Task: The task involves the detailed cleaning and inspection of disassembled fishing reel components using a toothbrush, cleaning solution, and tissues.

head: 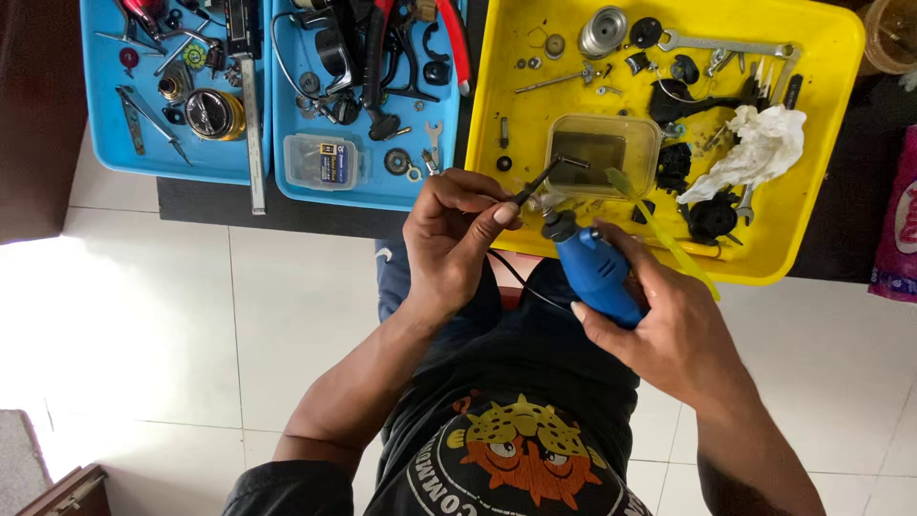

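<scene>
right hand [669,325] grip clamped on blue rotary tool [592,272], nose up toward yellow tray [497,143]. left hand [454,234] pinches thin black rod [535,182] just beside tool's tip, over clear tub [602,153], probably to catch debris.

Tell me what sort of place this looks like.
Probably a small repair bench, perhaps at home. Blue trays hold tools, a yellow tray holds metal parts and a wrench, and the right hand grips a blue rotary tool over a tiled floor.
</scene>
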